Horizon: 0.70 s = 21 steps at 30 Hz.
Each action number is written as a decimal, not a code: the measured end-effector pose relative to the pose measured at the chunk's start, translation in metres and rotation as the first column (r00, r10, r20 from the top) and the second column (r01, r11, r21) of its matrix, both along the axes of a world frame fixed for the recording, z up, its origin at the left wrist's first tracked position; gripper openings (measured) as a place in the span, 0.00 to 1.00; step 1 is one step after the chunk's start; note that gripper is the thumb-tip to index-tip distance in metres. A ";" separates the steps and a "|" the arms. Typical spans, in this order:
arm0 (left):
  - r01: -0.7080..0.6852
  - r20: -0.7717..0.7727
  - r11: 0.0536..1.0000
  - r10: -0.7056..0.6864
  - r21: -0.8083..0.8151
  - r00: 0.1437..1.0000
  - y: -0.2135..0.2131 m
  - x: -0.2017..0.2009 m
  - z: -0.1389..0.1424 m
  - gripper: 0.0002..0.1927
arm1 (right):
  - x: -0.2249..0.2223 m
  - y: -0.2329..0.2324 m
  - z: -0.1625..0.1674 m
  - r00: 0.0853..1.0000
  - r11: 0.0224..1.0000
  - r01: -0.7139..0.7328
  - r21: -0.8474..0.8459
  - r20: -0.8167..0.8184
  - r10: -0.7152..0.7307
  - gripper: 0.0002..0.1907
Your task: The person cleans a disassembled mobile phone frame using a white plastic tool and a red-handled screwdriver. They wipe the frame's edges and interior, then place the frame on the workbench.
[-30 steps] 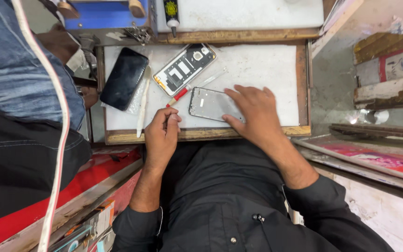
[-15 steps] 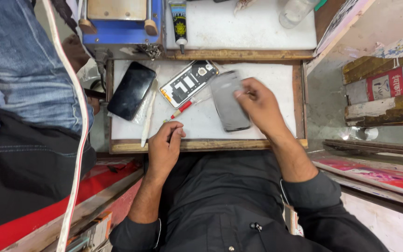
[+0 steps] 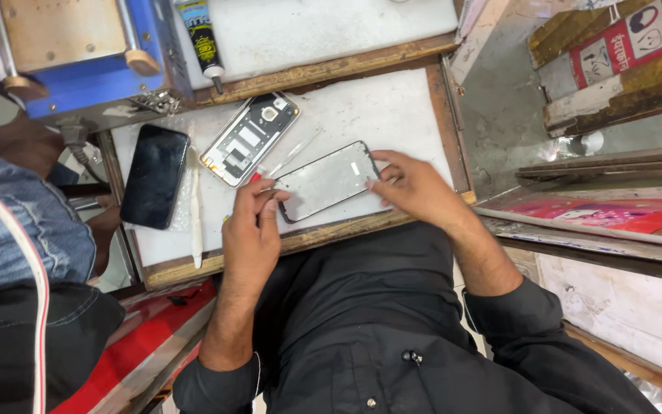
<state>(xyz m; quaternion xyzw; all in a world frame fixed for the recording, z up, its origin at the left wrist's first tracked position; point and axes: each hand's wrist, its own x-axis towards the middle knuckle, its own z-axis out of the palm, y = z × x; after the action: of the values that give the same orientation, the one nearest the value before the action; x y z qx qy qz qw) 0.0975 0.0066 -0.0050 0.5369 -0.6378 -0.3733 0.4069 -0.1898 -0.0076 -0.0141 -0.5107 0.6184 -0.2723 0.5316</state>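
A grey phone screen panel (image 3: 326, 181) lies flat on the white work mat (image 3: 381, 115). My right hand (image 3: 415, 186) rests its fingers on the panel's right end. My left hand (image 3: 250, 227) pinches a thin tool with a red handle (image 3: 257, 175) at the panel's left end. An opened phone body (image 3: 248, 139) with bare circuitry lies just behind the panel. A black phone (image 3: 153, 175) lies face up at the mat's left side.
A white plastic strip (image 3: 194, 208) lies beside the black phone. A glue tube (image 3: 204, 42) and a blue machine (image 3: 78, 61) stand at the back left. Another person in jeans (image 3: 17, 230) stands at the left. Wooden trays and cardboard boxes (image 3: 614, 69) fill the right.
The screen panel has been turned from near upright to lying crosswise on the mat. My left hand has come forward from the wooden edge to the panel's left end.
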 end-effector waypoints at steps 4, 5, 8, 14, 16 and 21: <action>0.102 0.130 0.995 -0.102 0.006 0.986 -0.019 -0.032 0.000 0.04 | -0.023 -0.005 0.000 0.865 0.876 -0.116 -0.468 -0.481 -0.142 0.19; 0.142 0.130 0.990 -0.137 -0.028 0.982 -0.025 -0.042 -0.003 0.04 | -0.025 -0.006 -0.001 0.840 0.800 -0.175 -0.574 -0.511 -0.183 0.19; 0.185 0.157 0.967 -0.158 -0.176 0.975 -0.045 -0.075 -0.013 0.05 | -0.021 -0.012 -0.008 0.801 0.745 -0.395 -0.538 -0.599 -0.008 0.29; 0.212 0.323 0.956 -0.139 -0.202 0.936 -0.067 -0.107 -0.032 0.04 | -0.019 -0.014 -0.010 0.787 0.779 -0.452 -0.434 -0.605 0.119 0.39; 0.208 0.336 0.958 -0.134 -0.195 0.932 -0.068 -0.107 -0.037 0.04 | -0.020 -0.014 -0.009 0.786 0.772 -0.457 -0.441 -0.606 0.119 0.38; 0.205 0.357 0.954 -0.118 -0.217 0.927 -0.065 -0.107 -0.045 0.05 | -0.021 -0.014 -0.012 0.790 0.784 -0.448 -0.429 -0.600 0.122 0.38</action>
<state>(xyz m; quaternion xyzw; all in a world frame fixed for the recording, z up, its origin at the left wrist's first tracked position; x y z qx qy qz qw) -0.0095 -0.0584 -0.0501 0.4828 -0.7827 -0.2238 0.3229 -0.2105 -0.0217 -0.0258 -0.7880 0.5484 -0.1951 0.2005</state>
